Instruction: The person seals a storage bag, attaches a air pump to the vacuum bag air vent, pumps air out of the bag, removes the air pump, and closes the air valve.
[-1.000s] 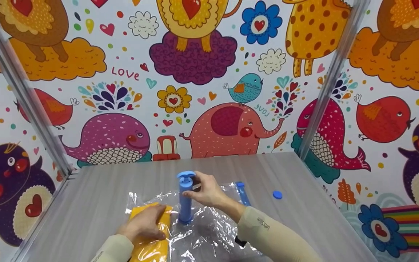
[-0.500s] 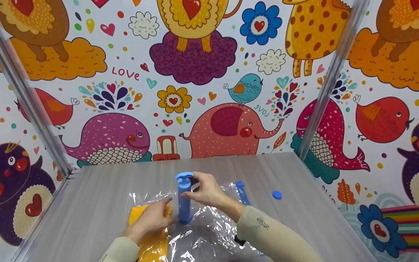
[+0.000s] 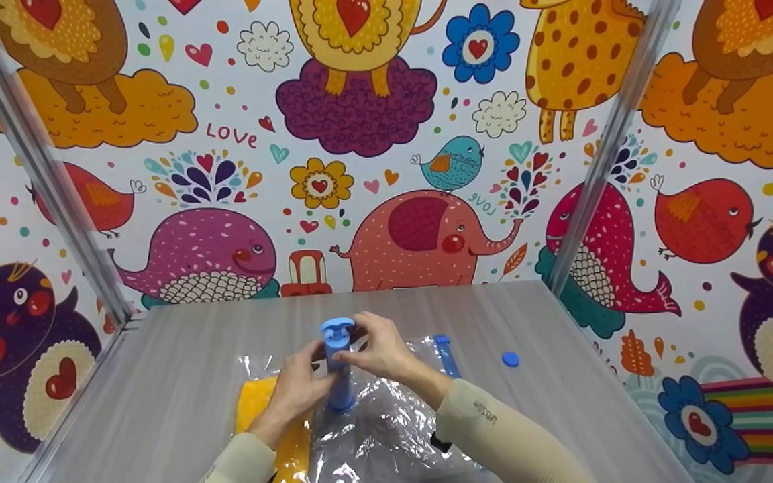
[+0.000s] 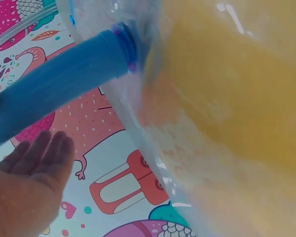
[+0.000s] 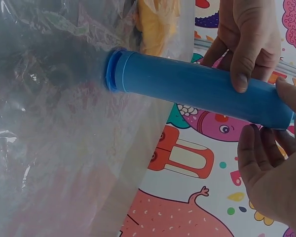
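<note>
A blue hand pump (image 3: 338,392) stands upright on a clear plastic bag (image 3: 386,429), its base at a blue ring on the film. My right hand (image 3: 386,345) holds the pump near its top, thumb on one side and fingers on the other. My left hand (image 3: 296,389) is round the barrel just below, its thumb in front; in the left wrist view several of its fingers (image 4: 49,158) lie fairly straight beside the pump (image 4: 54,81). Folded yellow fabric (image 3: 252,402) shows through the bag, left of the pump, partly hidden by the left forearm.
A round blue cap (image 3: 510,359) lies on the grey table (image 3: 192,349), right of the bag. The bag's blue edge strip (image 3: 449,359) with its slider is beyond the right forearm. Patterned walls (image 3: 386,168) with metal posts stand round the table.
My left hand has left the yellow fabric and moved right and up to the pump's barrel. The pump leans slightly left compared with before. The right hand keeps its hold on it.
</note>
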The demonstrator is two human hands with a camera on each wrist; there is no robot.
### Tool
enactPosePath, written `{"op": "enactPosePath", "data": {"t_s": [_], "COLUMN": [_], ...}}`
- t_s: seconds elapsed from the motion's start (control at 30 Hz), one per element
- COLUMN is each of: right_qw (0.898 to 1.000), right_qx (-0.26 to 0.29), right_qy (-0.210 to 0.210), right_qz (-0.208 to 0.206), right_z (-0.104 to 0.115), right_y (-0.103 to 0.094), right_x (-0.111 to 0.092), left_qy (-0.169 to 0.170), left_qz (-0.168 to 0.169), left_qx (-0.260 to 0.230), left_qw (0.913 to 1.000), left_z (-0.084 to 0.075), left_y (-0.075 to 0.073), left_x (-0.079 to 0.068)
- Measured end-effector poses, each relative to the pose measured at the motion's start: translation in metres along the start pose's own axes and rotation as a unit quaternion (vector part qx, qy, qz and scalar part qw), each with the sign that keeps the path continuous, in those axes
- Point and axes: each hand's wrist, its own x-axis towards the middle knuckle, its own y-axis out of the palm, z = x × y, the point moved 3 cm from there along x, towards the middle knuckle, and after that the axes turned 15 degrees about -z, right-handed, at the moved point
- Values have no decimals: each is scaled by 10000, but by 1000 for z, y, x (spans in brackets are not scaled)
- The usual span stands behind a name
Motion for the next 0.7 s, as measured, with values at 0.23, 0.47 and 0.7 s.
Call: {"op": "enactPosePath", "data": {"t_s": [0.23, 0.47, 0.7], "right_qw": [9999, 9998, 9981], "right_qx": [70, 188, -359], "right_qy": [118, 17, -442], "right_qz": [69, 18, 249], "right_z": [6, 15, 22], "right_y": [-4, -11, -17], "right_x": [4, 13, 22], "left_qy": [105, -31, 194], "left_qz": [-123, -61, -87], "left_qx": [-626, -578, -505], "left_qw": [9979, 9983, 9985], "left_z": [-2, -1, -1], "left_y": [5, 7, 8], "left_x": [2, 2, 4]}}
